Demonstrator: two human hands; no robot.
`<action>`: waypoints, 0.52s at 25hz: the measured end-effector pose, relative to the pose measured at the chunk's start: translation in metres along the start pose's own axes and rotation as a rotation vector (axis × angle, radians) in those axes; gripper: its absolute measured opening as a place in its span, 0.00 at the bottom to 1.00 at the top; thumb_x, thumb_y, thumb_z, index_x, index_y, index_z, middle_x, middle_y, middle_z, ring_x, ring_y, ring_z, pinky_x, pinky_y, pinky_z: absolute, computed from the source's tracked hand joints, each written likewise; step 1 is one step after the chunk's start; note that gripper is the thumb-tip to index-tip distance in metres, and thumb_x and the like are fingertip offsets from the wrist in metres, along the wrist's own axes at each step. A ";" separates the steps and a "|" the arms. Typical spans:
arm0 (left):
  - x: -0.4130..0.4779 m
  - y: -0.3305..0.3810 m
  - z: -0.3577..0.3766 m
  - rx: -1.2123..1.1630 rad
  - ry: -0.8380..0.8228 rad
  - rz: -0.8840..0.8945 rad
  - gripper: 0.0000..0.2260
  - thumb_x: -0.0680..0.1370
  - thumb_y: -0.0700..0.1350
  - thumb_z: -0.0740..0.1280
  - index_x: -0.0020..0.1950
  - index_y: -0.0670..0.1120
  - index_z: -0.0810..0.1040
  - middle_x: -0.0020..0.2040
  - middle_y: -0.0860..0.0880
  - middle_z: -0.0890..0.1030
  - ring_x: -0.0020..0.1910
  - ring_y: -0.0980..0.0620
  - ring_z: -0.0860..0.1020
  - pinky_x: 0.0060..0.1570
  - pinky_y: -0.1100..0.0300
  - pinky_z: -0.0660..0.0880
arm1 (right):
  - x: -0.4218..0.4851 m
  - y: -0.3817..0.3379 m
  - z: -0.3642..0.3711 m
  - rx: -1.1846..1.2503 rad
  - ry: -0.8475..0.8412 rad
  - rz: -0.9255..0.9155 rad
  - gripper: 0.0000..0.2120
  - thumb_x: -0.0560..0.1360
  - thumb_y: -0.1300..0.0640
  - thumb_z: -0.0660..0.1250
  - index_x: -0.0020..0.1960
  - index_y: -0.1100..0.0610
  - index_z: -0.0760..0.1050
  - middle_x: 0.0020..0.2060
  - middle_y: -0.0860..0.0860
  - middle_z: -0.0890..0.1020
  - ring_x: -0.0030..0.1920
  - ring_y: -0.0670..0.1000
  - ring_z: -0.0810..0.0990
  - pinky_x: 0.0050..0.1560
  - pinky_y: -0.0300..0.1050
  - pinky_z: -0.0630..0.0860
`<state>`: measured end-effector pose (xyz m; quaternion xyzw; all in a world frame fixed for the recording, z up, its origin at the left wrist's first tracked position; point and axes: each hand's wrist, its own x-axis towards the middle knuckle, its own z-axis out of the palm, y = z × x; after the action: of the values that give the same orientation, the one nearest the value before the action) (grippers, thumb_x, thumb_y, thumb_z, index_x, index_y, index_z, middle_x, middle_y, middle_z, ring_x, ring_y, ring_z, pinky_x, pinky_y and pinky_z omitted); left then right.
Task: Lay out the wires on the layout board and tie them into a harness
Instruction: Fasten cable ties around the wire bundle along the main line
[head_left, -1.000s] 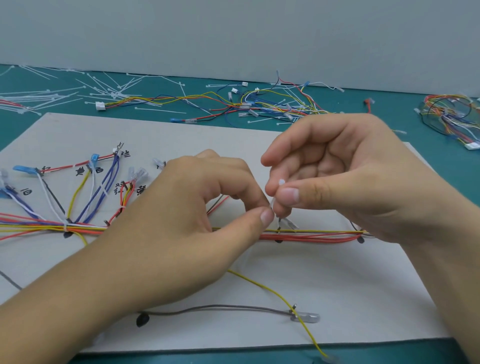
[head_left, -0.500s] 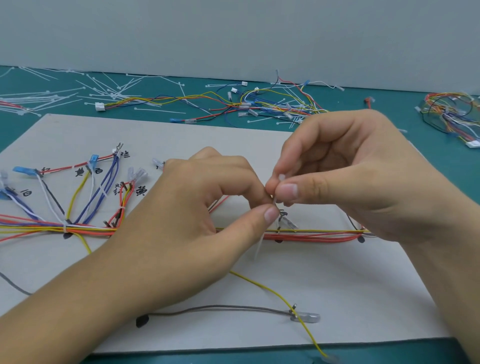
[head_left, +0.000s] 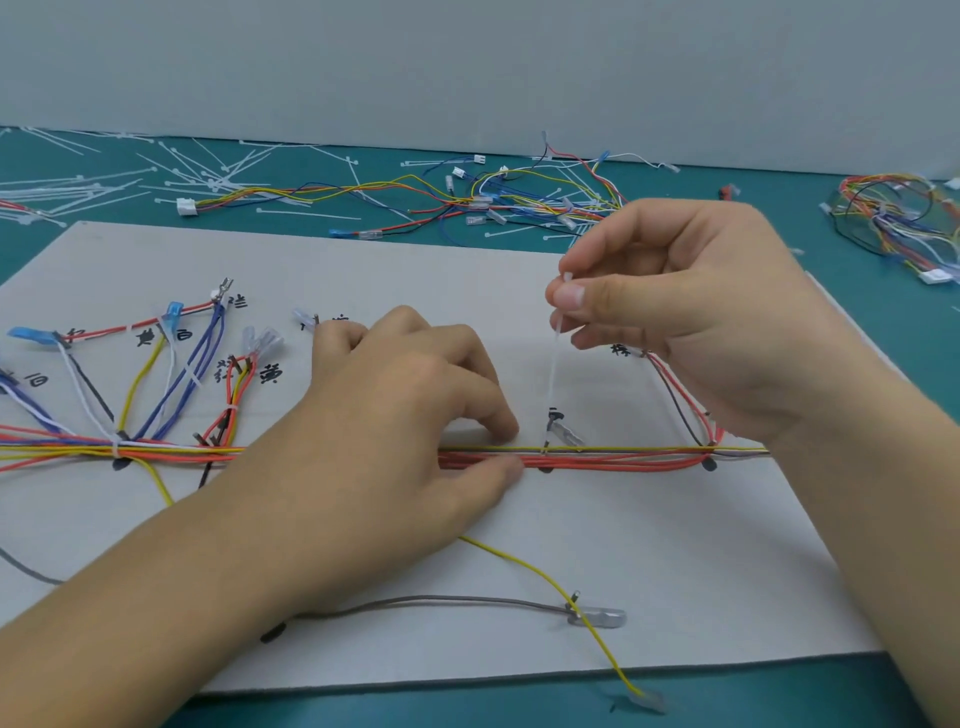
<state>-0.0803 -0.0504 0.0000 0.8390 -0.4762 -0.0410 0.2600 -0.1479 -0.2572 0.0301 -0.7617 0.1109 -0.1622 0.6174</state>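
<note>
A white layout board (head_left: 649, 545) with black handwritten marks lies flat in front of me. A bundle of red, yellow and grey wires (head_left: 623, 457) runs left to right across its middle. My left hand (head_left: 395, 441) presses down on this bundle, thumb and fingertips pinching the wires. My right hand (head_left: 691, 312) is raised above the board and pinches the tail of a white cable tie (head_left: 555, 364), which stretches straight down to a loop around the bundle. At the left, branch wires with blue and clear terminals (head_left: 171, 317) fan out from another white tie (head_left: 117, 447).
A loose yellow wire (head_left: 571, 592) and a grey wire (head_left: 441, 601) trail over the board's near edge. On the green mat behind lie scattered white cable ties (head_left: 208, 176), a tangle of spare wires (head_left: 519, 202) and a coiled harness (head_left: 893, 218) at far right.
My right hand has pulled the cable tie's tail upward, drawing it taut over the bundle. My left hand has dropped from the tie onto the wires.
</note>
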 end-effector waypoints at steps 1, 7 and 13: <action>0.000 0.001 0.000 -0.008 0.004 0.002 0.10 0.71 0.61 0.67 0.43 0.60 0.85 0.49 0.63 0.79 0.53 0.57 0.72 0.56 0.50 0.60 | 0.000 0.002 0.002 -0.014 0.019 -0.003 0.08 0.71 0.71 0.75 0.43 0.60 0.81 0.36 0.56 0.86 0.36 0.54 0.85 0.40 0.46 0.82; 0.002 0.005 0.001 0.021 0.000 0.039 0.06 0.75 0.54 0.70 0.39 0.56 0.82 0.51 0.62 0.79 0.55 0.55 0.71 0.56 0.51 0.58 | 0.002 0.007 0.008 -0.082 0.050 -0.060 0.09 0.72 0.71 0.75 0.43 0.60 0.81 0.36 0.58 0.86 0.37 0.54 0.85 0.42 0.47 0.83; 0.003 0.005 0.004 0.112 -0.040 0.040 0.07 0.75 0.57 0.61 0.43 0.57 0.76 0.54 0.62 0.75 0.56 0.54 0.68 0.57 0.48 0.59 | 0.001 0.012 0.015 -0.273 -0.138 -0.052 0.08 0.71 0.72 0.75 0.43 0.60 0.81 0.36 0.57 0.86 0.37 0.57 0.85 0.48 0.60 0.83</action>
<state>-0.0838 -0.0563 -0.0008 0.8416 -0.4996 -0.0257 0.2038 -0.1407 -0.2465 0.0161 -0.8505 0.0693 -0.1090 0.5099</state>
